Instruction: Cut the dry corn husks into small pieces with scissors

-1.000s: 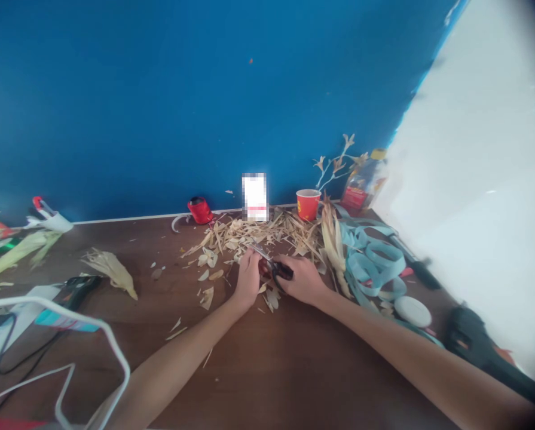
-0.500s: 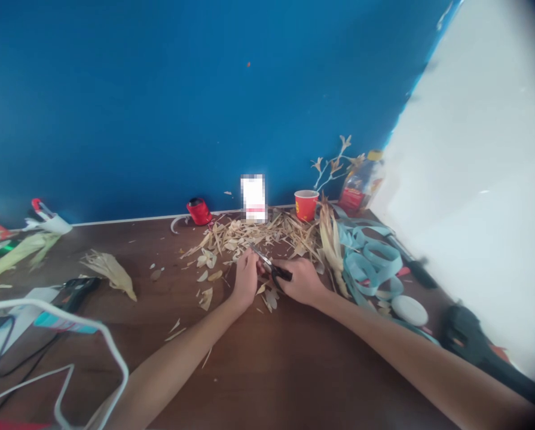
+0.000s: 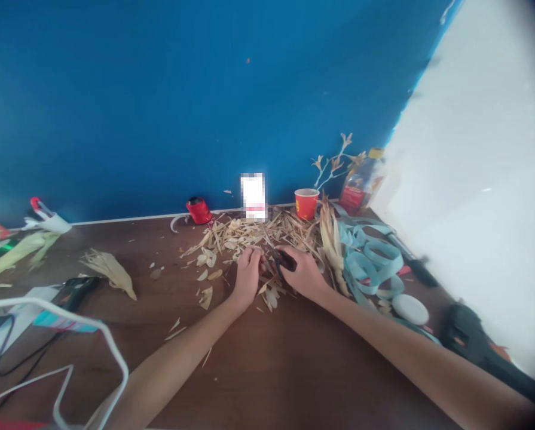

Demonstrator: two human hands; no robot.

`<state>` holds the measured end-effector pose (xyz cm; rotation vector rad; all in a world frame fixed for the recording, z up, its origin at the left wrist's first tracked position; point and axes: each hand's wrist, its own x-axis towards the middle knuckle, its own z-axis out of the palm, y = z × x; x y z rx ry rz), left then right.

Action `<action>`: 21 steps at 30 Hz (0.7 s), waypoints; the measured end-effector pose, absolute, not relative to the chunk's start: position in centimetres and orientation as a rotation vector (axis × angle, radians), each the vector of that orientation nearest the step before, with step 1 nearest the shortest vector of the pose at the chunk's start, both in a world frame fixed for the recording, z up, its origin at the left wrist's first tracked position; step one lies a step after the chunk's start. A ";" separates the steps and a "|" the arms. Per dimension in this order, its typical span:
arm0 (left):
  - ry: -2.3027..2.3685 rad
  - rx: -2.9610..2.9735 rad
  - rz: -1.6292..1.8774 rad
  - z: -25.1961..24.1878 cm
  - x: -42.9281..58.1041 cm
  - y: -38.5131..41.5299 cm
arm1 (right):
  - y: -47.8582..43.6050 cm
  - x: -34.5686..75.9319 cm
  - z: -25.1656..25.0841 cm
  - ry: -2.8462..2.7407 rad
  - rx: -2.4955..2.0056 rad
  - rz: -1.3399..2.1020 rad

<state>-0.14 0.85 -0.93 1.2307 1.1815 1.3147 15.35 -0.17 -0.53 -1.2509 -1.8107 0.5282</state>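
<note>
I have a dark brown desk [image 3: 276, 376] on my feed, with a loose heap of dry husk strips [image 3: 222, 236] spread near its far edge and a red paper cup [image 3: 306, 205] beside that heap. To the right I see looped pale blue ribbon [image 3: 361, 272] and a white disc [image 3: 410, 309]; on the left lie a dried corn husk [image 3: 113, 275] and a tilted red cylinder [image 3: 199, 212].

Reckoning from left hand [image 3: 248, 272] and right hand [image 3: 305, 273], being narrowed between them by scissors [image 3: 286, 260] and blocked at twelve o'clock by heaped husk strips [image 3: 231, 232]. Being obstructed at one by the red cup [image 3: 306, 206], at two by a husk bundle [image 3: 331, 242], at three by teal ribbon [image 3: 386, 252]. Opening out at nine over flat scraps [image 3: 215, 275], as far as the pale husk piece [image 3: 113, 273]. Meeting white cable [image 3: 118, 357] at eight. Running free at six over bare tabletop [image 3: 267, 376] between both forearms [image 3: 184, 353].
</note>
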 end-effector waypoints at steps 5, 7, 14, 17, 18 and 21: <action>1.180 1.304 1.300 -0.8 -0.2 0.7 | 0.0 15.5 -0.6 -1.748 -1.325 0.556; 1.193 1.317 1.290 -0.7 -0.3 0.7 | 0.0 15.5 -0.6 -1.731 -1.333 0.570; 1.173 1.269 1.322 -0.8 -0.2 0.7 | -0.3 15.3 -0.3 -1.827 -1.338 0.572; 1.160 1.207 1.338 -0.9 -0.1 0.8 | -0.5 15.2 -0.2 -1.907 -1.353 0.520; 1.157 1.192 1.338 -0.9 -0.1 0.8 | -0.6 15.2 -0.2 -1.920 -1.357 0.506; 1.161 1.189 1.323 -0.9 -0.2 0.7 | -0.5 15.2 -0.2 -1.918 -1.377 0.492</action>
